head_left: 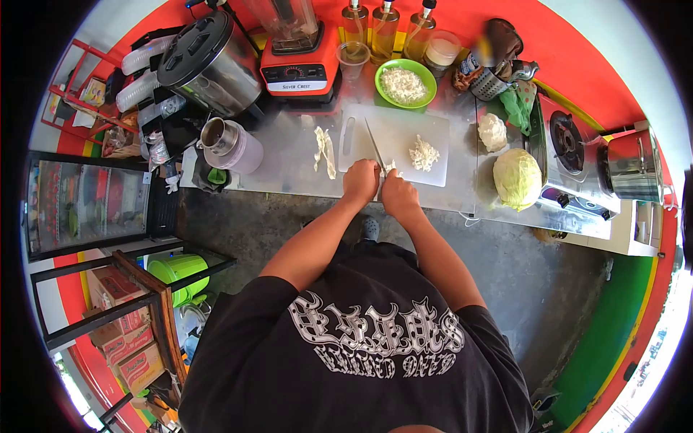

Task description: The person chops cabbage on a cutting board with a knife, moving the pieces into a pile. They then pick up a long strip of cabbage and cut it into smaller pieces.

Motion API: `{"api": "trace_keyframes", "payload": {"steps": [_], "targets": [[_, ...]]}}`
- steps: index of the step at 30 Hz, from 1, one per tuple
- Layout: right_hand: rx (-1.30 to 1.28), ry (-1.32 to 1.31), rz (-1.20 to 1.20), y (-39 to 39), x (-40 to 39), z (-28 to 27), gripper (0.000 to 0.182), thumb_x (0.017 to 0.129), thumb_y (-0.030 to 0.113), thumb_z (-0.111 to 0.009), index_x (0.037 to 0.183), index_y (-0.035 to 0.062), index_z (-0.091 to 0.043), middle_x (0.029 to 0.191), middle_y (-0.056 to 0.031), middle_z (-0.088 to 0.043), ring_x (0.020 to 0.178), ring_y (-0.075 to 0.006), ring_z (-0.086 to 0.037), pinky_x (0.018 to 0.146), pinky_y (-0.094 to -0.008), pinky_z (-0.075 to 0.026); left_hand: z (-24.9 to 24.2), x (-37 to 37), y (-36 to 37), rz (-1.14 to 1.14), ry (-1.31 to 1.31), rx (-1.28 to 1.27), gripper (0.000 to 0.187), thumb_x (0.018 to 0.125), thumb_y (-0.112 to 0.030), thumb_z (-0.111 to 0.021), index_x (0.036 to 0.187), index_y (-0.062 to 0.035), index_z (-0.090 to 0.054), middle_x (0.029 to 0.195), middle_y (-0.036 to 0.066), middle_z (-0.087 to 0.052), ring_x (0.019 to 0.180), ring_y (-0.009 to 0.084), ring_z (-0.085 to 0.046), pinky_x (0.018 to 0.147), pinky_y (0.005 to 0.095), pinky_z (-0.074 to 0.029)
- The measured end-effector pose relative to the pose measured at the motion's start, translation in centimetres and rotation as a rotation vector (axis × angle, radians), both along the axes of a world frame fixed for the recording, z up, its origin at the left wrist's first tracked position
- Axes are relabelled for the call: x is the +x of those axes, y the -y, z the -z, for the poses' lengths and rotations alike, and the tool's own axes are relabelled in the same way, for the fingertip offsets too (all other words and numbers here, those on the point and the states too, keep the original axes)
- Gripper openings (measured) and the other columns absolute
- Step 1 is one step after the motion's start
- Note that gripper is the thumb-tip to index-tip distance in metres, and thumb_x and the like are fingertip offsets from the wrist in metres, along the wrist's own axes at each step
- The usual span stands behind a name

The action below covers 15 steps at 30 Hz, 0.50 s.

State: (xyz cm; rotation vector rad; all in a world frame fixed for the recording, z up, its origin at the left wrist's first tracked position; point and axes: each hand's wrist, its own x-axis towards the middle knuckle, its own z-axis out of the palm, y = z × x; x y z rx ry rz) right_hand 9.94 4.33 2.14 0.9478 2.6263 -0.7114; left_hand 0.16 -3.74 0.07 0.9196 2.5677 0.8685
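A knife (375,141) points away and slightly left over the white cutting board (437,130), its handle hidden in my right hand (401,196), which is closed round it. Close beside it on the left, my left hand (361,182) is closed at the board's front edge; what it holds, if anything, is hidden. Small pale pieces (389,167) show between the hands, near the blade. To the right on the board is a pile of chopped white food (424,154). Pale strips (325,153) lie on the metal counter (281,155) left of the board.
Behind the board are a green bowl of chopped food (404,83), bottles (385,30) and a red blender (299,68). A cabbage (517,179), a cauliflower-like piece (492,132) and a stove (567,141) are right. A pale purple jug (242,151) stands left.
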Motion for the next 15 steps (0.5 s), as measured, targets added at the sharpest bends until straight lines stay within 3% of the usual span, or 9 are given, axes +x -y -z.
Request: {"api": "trace_keyframes", "payload": {"steps": [6,9,15], "targets": [[-0.037,0.014,0.098,0.5,0.3,0.4,0.028,0.102,0.025,-0.046,0.11,-0.0013,-0.05,0.102,-0.0293,-0.071,0.097,-0.0473,-0.069,0.086,-0.0551,-0.054,-0.5,0.2,0.0,-0.045,0.056,0.011,0.015,0.088,-0.02,-0.067,0.089,-0.009,-0.077,0.085,0.016,-0.073,0.082,0.0376,-0.071,0.073,0.0462,-0.057],[0.054,-0.024,-0.01,-0.6,0.2,-0.1,0.024,0.101,0.019,-0.044,0.112,-0.0015,-0.051,0.099,-0.0282,-0.072,0.096,-0.0446,-0.071,0.085,-0.051,-0.057,-0.2,0.0,0.4,-0.015,0.071,0.061,0.014,0.088,-0.016,-0.066,0.093,-0.0085,-0.077,0.085,0.017,-0.074,0.081,0.0371,-0.071,0.072,0.045,-0.056],[0.069,-0.068,0.018,-0.8,1.2,-1.4,0.033,0.101,0.031,-0.054,0.108,-0.0017,-0.052,0.095,-0.0262,-0.072,0.092,-0.0443,-0.071,0.083,-0.0523,-0.058,1.5,-1.7,2.2,0.005,0.184,0.256,0.016,0.091,-0.009,-0.062,0.095,-0.0036,-0.076,0.088,0.019,-0.074,0.086,0.0356,-0.072,0.077,0.0436,-0.056]]}}
